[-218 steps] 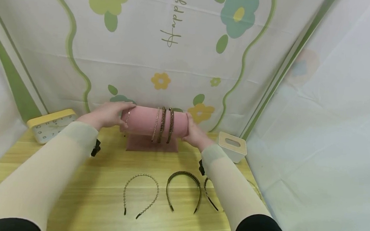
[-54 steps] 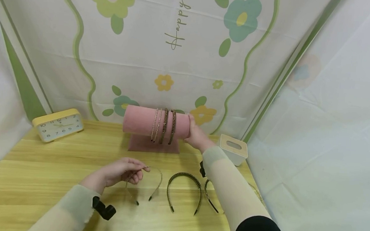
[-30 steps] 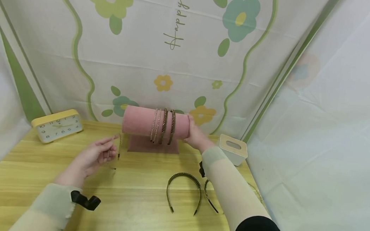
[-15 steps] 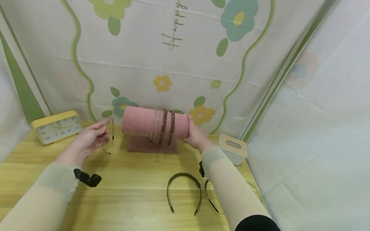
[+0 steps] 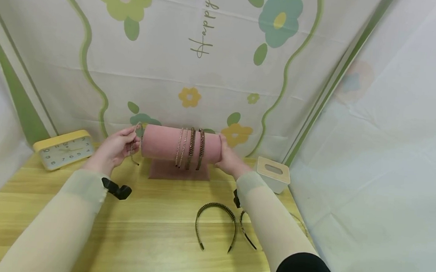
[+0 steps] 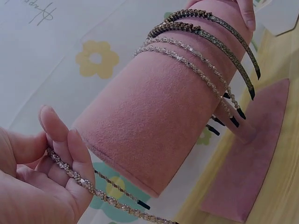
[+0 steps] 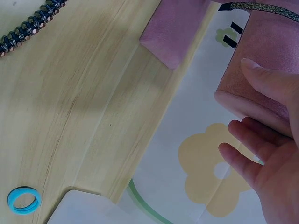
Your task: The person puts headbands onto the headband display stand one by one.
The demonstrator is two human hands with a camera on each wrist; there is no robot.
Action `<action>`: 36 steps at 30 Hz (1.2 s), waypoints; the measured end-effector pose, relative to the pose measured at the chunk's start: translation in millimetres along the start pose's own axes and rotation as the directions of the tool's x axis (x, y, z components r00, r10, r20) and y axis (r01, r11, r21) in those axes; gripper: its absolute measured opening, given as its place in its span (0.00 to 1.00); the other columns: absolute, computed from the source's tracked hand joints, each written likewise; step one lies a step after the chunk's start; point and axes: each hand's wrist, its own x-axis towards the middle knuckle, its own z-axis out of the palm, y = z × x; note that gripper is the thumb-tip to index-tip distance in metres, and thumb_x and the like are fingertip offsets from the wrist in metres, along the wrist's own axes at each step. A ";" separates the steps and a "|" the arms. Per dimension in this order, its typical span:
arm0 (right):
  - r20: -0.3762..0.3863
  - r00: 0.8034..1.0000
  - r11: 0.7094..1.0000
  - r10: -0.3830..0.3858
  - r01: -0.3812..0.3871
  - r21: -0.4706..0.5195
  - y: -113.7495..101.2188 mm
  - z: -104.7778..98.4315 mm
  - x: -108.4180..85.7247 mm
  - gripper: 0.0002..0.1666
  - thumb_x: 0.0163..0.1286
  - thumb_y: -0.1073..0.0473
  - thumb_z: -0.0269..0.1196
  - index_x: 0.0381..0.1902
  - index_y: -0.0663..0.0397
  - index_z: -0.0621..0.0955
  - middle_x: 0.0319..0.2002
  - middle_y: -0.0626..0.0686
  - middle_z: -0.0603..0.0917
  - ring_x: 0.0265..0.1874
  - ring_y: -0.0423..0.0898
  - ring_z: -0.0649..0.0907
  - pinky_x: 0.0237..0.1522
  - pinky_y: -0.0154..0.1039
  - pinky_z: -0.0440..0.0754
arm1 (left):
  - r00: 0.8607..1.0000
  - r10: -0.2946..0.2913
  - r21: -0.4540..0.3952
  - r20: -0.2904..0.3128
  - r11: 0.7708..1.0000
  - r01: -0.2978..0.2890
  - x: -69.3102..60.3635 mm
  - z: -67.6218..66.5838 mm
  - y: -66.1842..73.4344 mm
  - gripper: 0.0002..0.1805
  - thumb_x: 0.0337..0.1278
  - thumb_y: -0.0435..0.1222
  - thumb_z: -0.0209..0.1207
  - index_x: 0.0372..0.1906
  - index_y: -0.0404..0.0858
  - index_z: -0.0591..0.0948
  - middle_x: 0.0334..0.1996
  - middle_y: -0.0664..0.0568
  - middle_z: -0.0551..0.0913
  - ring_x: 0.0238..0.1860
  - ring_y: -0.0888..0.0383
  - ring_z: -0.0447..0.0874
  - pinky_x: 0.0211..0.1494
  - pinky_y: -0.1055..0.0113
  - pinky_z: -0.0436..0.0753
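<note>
My left hand (image 5: 117,148) pinches a thin beaded headband (image 6: 105,198) beside the left end of a pink velvet roll-shaped stand (image 5: 161,143). The headband hangs with its dark tips down, just off the stand's end. Across the roll's right half sit two slim crystal headbands (image 6: 187,60) and two thicker dark ones (image 6: 224,49). At the roll's right end my right hand (image 5: 232,160) grips it, thumb on the velvet; part of its fingers is hidden in the head view.
A dark braided headband (image 5: 217,205) lies on the wooden table (image 5: 151,240). Another dark headband (image 5: 247,235) is partly under my right forearm. A yellow clock (image 5: 64,149) stands left, a tissue box (image 5: 273,174) right. A blue ring (image 7: 24,200) lies near the box.
My left hand has slid one crystal headband along to the others, picked another off the table, and brought it up to the roll's left end. My right hand has stayed put.
</note>
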 end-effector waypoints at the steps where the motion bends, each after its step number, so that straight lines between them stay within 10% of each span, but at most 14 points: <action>1: -0.001 1.000 1.000 -0.003 0.003 0.002 0.2 0.1 0.1 0.71 0.58 0.71 0.71 0.77 0.31 0.35 0.63 0.61 0.71 0.56 0.53 0.77 0.57 0.46 0.76 | 1.000 -0.004 0.000 -0.003 1.000 0.004 1.3 0.7 0.8 0.34 0.79 0.34 0.40 0.79 0.40 0.41 0.29 0.56 0.80 0.30 0.65 0.79 0.42 0.71 0.80; 29: 0.005 1.000 0.999 0.029 -0.029 -0.030 -4.8 -2.2 -2.7 0.72 0.58 0.71 0.71 0.78 0.31 0.34 0.63 0.63 0.72 0.55 0.53 0.78 0.56 0.45 0.77 | 0.999 -0.022 0.166 -0.048 0.986 0.030 27.8 39.7 8.1 0.30 0.78 0.33 0.41 0.79 0.40 0.51 0.29 0.57 0.78 0.28 0.66 0.78 0.39 0.73 0.78; 36: 0.001 1.000 0.999 0.031 -0.031 -0.022 -4.9 -2.3 -3.0 0.72 0.57 0.71 0.71 0.78 0.31 0.34 0.65 0.63 0.70 0.57 0.54 0.77 0.58 0.46 0.76 | 0.992 0.006 0.377 -0.125 0.925 0.042 31.2 50.6 3.6 0.28 0.79 0.35 0.43 0.78 0.39 0.56 0.35 0.54 0.81 0.32 0.65 0.83 0.42 0.71 0.81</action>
